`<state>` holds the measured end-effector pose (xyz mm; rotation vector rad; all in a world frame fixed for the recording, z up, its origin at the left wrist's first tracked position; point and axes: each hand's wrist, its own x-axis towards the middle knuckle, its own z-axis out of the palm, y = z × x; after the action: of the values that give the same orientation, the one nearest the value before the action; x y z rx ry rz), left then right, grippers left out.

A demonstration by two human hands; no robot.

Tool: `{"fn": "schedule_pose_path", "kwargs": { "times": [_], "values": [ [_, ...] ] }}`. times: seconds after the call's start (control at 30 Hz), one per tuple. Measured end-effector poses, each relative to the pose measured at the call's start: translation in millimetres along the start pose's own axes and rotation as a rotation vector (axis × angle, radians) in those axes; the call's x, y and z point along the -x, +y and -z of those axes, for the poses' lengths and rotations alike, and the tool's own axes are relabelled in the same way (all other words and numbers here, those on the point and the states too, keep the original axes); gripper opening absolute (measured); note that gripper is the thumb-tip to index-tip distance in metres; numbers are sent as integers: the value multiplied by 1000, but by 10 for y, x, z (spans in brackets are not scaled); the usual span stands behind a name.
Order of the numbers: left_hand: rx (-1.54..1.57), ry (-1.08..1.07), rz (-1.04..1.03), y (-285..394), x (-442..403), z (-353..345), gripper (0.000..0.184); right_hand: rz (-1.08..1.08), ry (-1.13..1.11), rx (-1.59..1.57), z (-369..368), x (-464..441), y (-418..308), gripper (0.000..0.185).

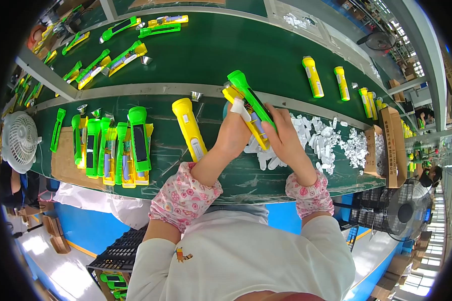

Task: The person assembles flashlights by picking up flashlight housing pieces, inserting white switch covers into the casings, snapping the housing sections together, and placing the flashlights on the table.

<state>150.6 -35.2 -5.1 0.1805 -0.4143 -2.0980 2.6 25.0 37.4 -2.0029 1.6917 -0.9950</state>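
Over the middle of the bench, both hands grip one flashlight whose green shell half [255, 103] sits at an angle against its yellow shell half [257, 134]. My left hand [230, 134] is closed around the yellow half from the left. Something white [239, 108], perhaps a finger wrap or a small part, shows at its fingertips. From the right, my right hand [288, 138] closes on the lower part of the green half. A lilac cylinder, likely a battery, shows between the halves. Left of my hands lies a yellow flashlight [188, 128], beside a small silver reflector cup [196, 95].
Several open green-and-yellow flashlights [139, 135] lie on cardboard at left, near a white fan [21, 142]. White plastic pieces [324, 140] are heaped right of my hands, before a cardboard box [392, 148]. Beyond a metal rail [160, 89], a green belt [211, 50] carries more flashlights.
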Motion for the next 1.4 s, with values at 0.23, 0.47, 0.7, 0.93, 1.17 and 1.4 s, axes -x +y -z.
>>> {"fn": "schedule_pose_path", "kwargs": {
  "times": [0.23, 0.47, 0.7, 0.93, 1.17, 1.4],
  "values": [
    [-47, 225, -161, -10, -73, 153, 30, 83, 75, -89, -137, -78, 106, 39],
    [-185, 257, -196, 56, -70, 80, 26, 103, 92, -137, -180, -46, 33, 37],
    [-196, 242, -241, 1, -58, 191, 25, 139, 99, 17, -325, 8, -32, 41],
    [-129, 176, -277, -31, -59, 150, 22, 98, 41, 93, -457, 93, -39, 53],
    [-389, 95, -252, 462, -67, 162, 38, 201, -64, -235, -396, 149, -59, 55],
    [-219, 155, 159, -72, 1, -63, 55, 205, 55, -52, -24, 309, 5, 53]
  ]
}}
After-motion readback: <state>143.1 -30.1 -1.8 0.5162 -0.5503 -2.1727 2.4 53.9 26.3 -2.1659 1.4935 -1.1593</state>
